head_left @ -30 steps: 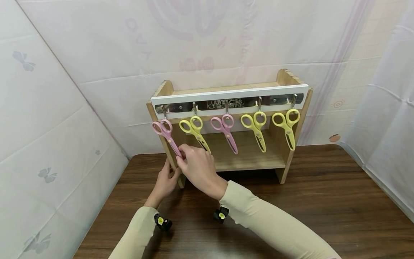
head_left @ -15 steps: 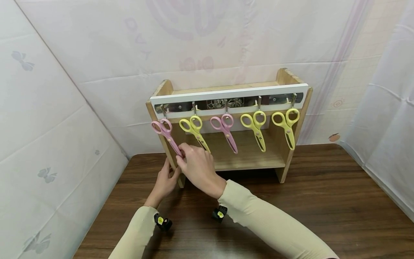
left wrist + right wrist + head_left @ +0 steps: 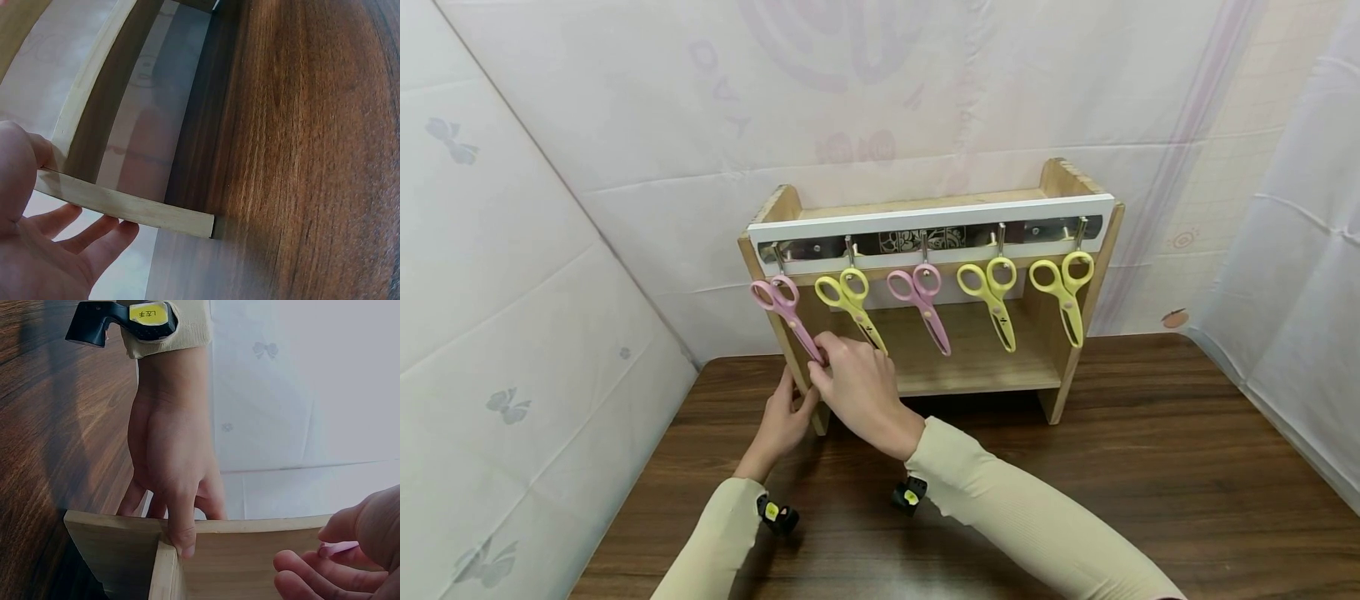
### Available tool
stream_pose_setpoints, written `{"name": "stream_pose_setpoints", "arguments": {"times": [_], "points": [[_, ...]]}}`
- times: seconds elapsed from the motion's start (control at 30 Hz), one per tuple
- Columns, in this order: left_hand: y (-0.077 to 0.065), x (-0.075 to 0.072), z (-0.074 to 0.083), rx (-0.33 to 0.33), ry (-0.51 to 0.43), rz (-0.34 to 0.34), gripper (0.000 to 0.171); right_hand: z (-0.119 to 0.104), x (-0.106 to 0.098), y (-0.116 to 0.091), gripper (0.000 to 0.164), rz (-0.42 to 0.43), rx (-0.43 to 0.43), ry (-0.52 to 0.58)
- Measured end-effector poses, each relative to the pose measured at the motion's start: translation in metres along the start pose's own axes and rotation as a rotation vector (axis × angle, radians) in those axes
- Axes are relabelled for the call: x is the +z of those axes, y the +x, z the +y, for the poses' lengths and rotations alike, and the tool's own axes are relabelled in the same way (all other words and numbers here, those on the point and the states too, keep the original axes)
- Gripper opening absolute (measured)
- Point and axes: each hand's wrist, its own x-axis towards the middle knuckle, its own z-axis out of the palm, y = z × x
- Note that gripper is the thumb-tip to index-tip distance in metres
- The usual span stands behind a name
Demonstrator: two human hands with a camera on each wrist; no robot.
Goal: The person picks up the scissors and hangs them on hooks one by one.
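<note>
A wooden shelf (image 3: pixel 981 377) with a hook rail (image 3: pixel 835 249) along its front stands on the table. On the leftmost hook hangs a pair of pink scissors (image 3: pixel 783 307), handles up, and my right hand (image 3: pixel 868 396) pinches its lower end between thumb and fingers. In the right wrist view the pink tip (image 3: pixel 340 548) shows at the fingertips. Lower down, my left hand (image 3: pixel 781 427) grips the shelf's left side panel (image 3: pixel 125 204), thumb on the inner side and fingers behind. Beside the right hand hang yellow scissors (image 3: pixel 851 298), their tip overlapped by that hand.
Further right on the rail hang another pair of pink scissors (image 3: pixel 922 304) and two yellow pairs, one at mid-right (image 3: pixel 995 300) and yellow scissors (image 3: pixel 1066 296) at the end. Patterned sheets (image 3: pixel 647 100) cover the walls around the dark wooden table (image 3: pixel 1165 450).
</note>
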Motion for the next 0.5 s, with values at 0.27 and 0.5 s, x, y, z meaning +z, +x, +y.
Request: {"name": "stream_pose_setpoints", "arguments": {"times": [0.27,0.5], "points": [[-0.001,-0.0006,-0.0003,0.011,-0.001,0.0,0.053,-0.0005,-0.0012,-0.0007,0.008,-0.022,0.014,-0.011],[-0.0006,-0.0012,-0.0003,0.006,-0.006,-0.004,0.054,-0.0001,-0.0021,-0.0019,0.012,-0.026,0.013,-0.006]]}}
